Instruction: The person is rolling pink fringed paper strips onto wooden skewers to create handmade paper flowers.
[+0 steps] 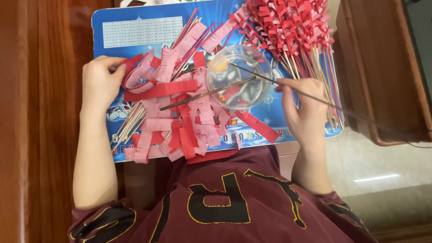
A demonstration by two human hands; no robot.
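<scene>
The person wears a dark maroon short-sleeved shirt (234, 202) with large black, yellow-outlined lettering; both forearms are bare.

Bowl (238, 83) on board (135, 27); paper strips (180, 121) left; finished sticks (292, 31) behind-right.

thin dark stick (310, 96) | tilted, tip in clear bowl (238, 83) | fringed red paper strip (139, 72) | left of the board
</scene>
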